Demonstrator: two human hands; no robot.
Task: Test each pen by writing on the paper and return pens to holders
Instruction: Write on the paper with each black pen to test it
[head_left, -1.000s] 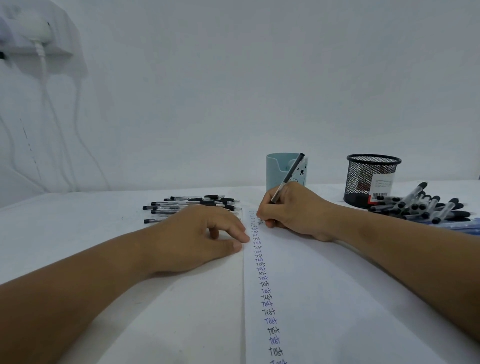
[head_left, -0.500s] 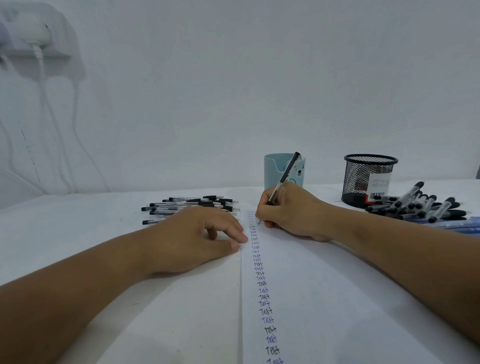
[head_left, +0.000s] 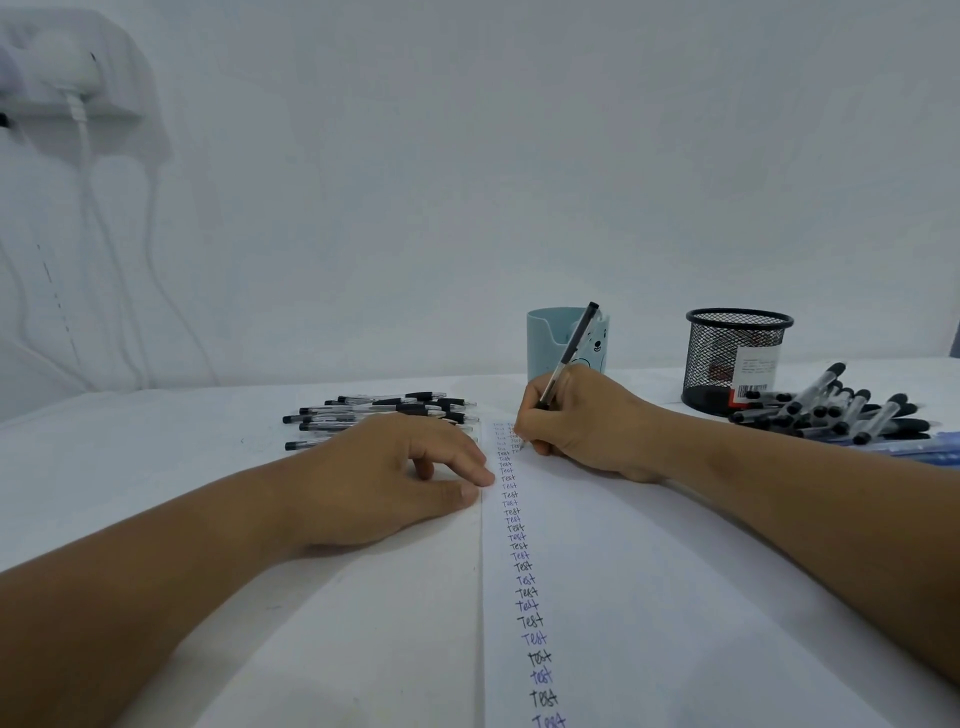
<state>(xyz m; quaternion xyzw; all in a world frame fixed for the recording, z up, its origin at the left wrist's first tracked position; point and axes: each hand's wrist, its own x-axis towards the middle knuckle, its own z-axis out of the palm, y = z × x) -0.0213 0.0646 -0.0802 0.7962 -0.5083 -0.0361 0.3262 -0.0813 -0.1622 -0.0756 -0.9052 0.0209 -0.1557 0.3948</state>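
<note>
My right hand (head_left: 587, 421) grips a clear pen with a black cap (head_left: 569, 353), its tip down on the far end of the white paper (head_left: 649, 597). A long column of the word "Test" in black and blue runs down the paper's left edge. My left hand (head_left: 384, 478) rests flat with loosely bent fingers, its fingertips touching that left edge. A pile of black pens (head_left: 384, 413) lies beyond my left hand. A second pile of pens (head_left: 836, 413) lies at the right. Behind stand a teal cup holder (head_left: 550, 343) and a black mesh holder (head_left: 737, 358).
The white table (head_left: 130, 467) meets a white wall just behind the holders. A white plug and cables (head_left: 78, 104) hang on the wall at the upper left. Some blue pens (head_left: 930, 449) lie at the right edge.
My right hand and its pen have shifted very slightly over the top of the paper while writing. My left hand has stayed put.
</note>
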